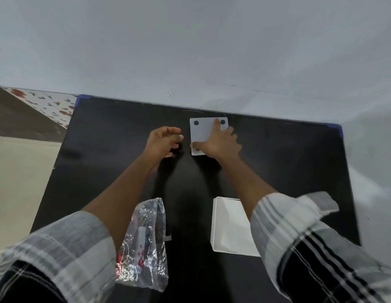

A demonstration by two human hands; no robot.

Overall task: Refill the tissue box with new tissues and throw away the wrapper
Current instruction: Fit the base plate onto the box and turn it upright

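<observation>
Pressing flat on the white lid (pixel 205 132), right hand (pixel 218 142) spread; left hand (pixel 163 141) beside it, curled empty

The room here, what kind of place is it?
Probably a plain room at home or a small workspace: a black table pushed against a bare pale wall, with patterned cloth at the left edge. Hard to be surer.
</observation>
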